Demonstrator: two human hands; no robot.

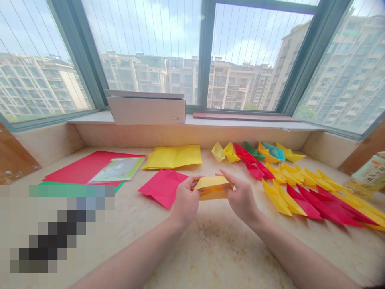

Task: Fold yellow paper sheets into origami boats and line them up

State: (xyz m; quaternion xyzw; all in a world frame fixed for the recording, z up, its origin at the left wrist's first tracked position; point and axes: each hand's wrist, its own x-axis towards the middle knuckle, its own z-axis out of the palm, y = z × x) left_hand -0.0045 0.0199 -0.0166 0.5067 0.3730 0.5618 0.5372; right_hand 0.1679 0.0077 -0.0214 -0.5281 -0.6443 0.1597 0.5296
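Note:
A partly folded piece of yellow paper [214,188] is held up over the stone sill, its top layer standing apart from the lower one. My left hand [187,197] pinches its left end and my right hand [241,196] grips the right end, with the right index finger stretched along the back. Just left of my left hand lies a creased red paper sheet [162,185]. Behind it is a stack of yellow paper [173,156] with a fold line. To the right of my right hand stand several yellow folded paper boats [281,198].
More paper boats in red, green and blue [273,151] line the back right. Red sheets [87,166] and a plastic packet [118,169] lie at left. A white box [147,108] rests on the window ledge. A clear container [369,176] stands far right. The lower left is pixelated.

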